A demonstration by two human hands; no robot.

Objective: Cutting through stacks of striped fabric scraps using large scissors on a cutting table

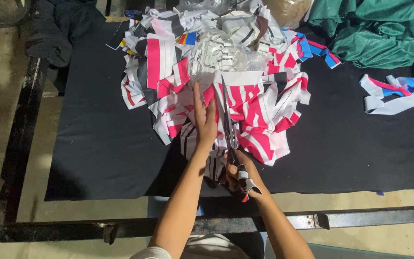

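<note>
My left hand (204, 117) lies flat with fingers together on a piece of pink, white and black striped fabric (252, 112), pressing it down. My right hand (238, 173) grips the handles of long metal scissors (229, 123), whose blades point away from me along the fabric just right of my left hand. A scrap of cloth is wrapped around the handle by my right fingers. The fabric sits atop a heap of similar striped pieces (168, 72) on a black cloth-covered table (97, 139).
Clear plastic bags with small tags (221, 55) lie on the heap's far side. Green fabric (379, 31) is bunched at the far right. Loose white, pink and blue strips (391, 91) lie at the right. Dark clothing (56, 31) sits far left. A black metal frame (15, 158) borders the table.
</note>
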